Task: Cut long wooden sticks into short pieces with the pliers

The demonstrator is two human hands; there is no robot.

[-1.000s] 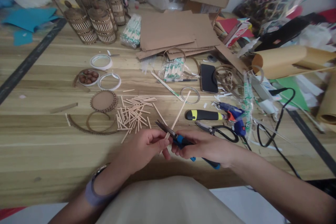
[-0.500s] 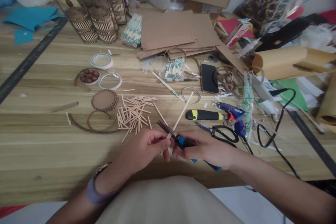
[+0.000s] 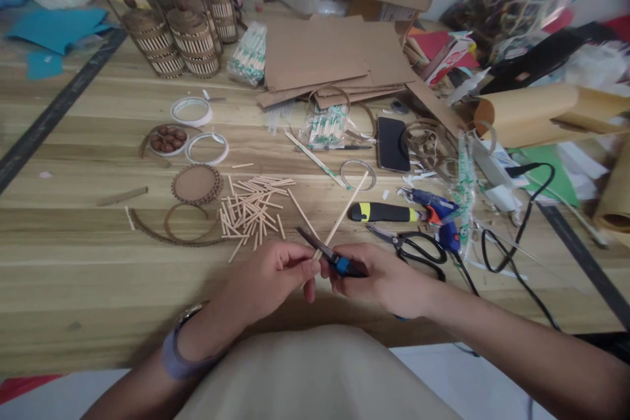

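Note:
My left hand [image 3: 285,272] pinches a thin wooden stick [image 3: 346,213] between thumb and fingers, near its lower end. The stick slants up to the right over the table. My right hand [image 3: 378,275] is wrapped round blue-and-black-handled pliers [image 3: 339,264] with long dark jaws. Those jaws point up left and cross the stick just above my left fingertips. Most of the handles are hidden in my right palm. A loose pile of short cut sticks [image 3: 253,210] lies beyond my left hand. One longer stick [image 3: 302,213] rests beside the pile.
Black scissors [image 3: 420,249], a yellow-and-black-handled tool [image 3: 384,212] and a blue glue gun [image 3: 436,207] lie right. A phone [image 3: 392,144], tape rolls [image 3: 207,149] and a round cardboard piece [image 3: 197,184] sit farther back. Cardboard sheets [image 3: 329,52] and stick-covered lanterns [image 3: 194,39] stand behind.
My right hand has closed further round the pliers; their handles, spread apart before, are now mostly inside my palm. My left hand and the stick stay nearly in place.

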